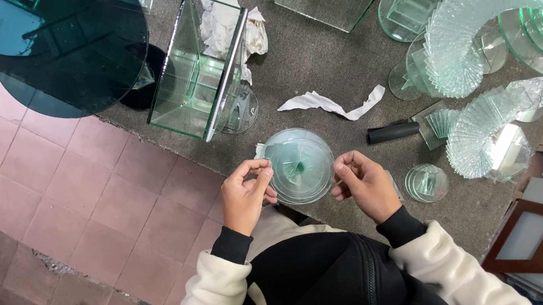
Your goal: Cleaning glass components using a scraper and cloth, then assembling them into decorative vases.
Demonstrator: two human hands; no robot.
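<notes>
Round glass disc (299,165): clear, green-tinted, smooth, held flat between both hands over the grey concrete slab (316,65), near the slab's edge by the person.
Left hand (246,195): thumb and fingers pinched on the disc's left rim.
Right hand (363,183): thumb and fingers pinched on the disc's right rim.
Small disc stack (426,182): little round glass pieces, just right of the right hand.
Black tube (393,132): short, matte, lying beyond the right hand.
Paper strip (332,104): white, torn, crumpled, mid-slab.
Glass box (197,69): clear rectangular case with white crumpled paper (224,25) inside, near the slab's left edge.
Dark round pane (69,49): teal, glossy, at the slab's far left corner.
Spiral stacks (489,25): ribbed fans of glass slips, right side.
Floor tiles (52,198): pink, worn, square, left of the slab.
</notes>
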